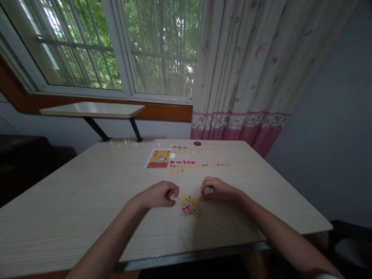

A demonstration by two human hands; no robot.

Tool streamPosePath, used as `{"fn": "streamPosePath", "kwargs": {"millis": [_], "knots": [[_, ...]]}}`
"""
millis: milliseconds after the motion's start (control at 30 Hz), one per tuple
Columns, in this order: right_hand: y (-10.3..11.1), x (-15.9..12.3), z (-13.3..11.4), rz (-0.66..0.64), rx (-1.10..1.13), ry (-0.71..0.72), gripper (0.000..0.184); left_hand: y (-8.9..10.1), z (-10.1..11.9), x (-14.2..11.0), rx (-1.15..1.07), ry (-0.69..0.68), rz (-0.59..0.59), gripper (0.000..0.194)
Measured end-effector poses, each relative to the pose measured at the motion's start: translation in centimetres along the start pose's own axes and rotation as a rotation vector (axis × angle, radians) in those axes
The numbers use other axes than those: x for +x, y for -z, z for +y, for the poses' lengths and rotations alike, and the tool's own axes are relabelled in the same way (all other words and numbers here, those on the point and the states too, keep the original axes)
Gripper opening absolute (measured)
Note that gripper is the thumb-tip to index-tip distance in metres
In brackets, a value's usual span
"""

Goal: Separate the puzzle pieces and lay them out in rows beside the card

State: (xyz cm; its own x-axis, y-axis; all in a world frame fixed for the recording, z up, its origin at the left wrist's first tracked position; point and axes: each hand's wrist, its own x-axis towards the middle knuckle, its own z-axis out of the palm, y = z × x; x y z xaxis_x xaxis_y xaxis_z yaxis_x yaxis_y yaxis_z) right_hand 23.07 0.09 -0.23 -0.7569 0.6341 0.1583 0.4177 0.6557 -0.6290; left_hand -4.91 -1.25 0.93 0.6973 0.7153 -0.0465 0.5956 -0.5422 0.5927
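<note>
A small pile of jigsaw puzzle pieces [190, 206], yellow, red and whitish, lies on the table between my two hands. Just left of it is my left hand [162, 193], its fingers curled and a gap showing between thumb and forefinger; I see nothing held there. My right hand [219, 189] is at the pile's right side, thumb and forefinger tips pinched together. A tiny yellowish puzzle piece [201, 196] seems to be in that pinch, mostly covered by the fingertips.
Beyond the hands lies a picture sheet [158, 159] with a white animal on yellow and red. Rows of sorted puzzle pieces [197, 165] run to its right. A dark round disc [197, 143] is near the table's [95, 193] far edge, and a raised shelf [95, 109] stands far left.
</note>
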Motion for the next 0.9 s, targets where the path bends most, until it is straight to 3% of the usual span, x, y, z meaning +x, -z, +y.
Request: {"fn": "streamPosePath", "kwargs": {"millis": [167, 333, 433, 700, 900], "knots": [[0.0, 0.0, -0.1, 0.018, -0.014, -0.042, 0.018, 0.1, 0.0, 0.2, 0.003, -0.061, 0.096, 0.01], [0.0, 0.0, 0.1, 0.035, -0.002, -0.094, 0.017, -0.2, 0.0, 0.2, -0.092, -0.044, -0.025, 0.006], [-0.1, 0.0, 0.2, 0.047, 0.07, -0.126, 0.014, -0.3, 0.1, 0.1, -0.115, -0.018, -0.053, 0.022], [-1.7, 1.1, -1.2, 0.178, 0.301, -0.187, 0.015, -0.8, 1.9, 0.9, -0.181, -0.021, 0.156, 0.032], [-2.8, 1.8, -2.0, 0.245, 0.288, -0.14, 0.016, -2.3, 2.2, 1.9, -0.254, -0.025, 0.118, 0.028]]}}
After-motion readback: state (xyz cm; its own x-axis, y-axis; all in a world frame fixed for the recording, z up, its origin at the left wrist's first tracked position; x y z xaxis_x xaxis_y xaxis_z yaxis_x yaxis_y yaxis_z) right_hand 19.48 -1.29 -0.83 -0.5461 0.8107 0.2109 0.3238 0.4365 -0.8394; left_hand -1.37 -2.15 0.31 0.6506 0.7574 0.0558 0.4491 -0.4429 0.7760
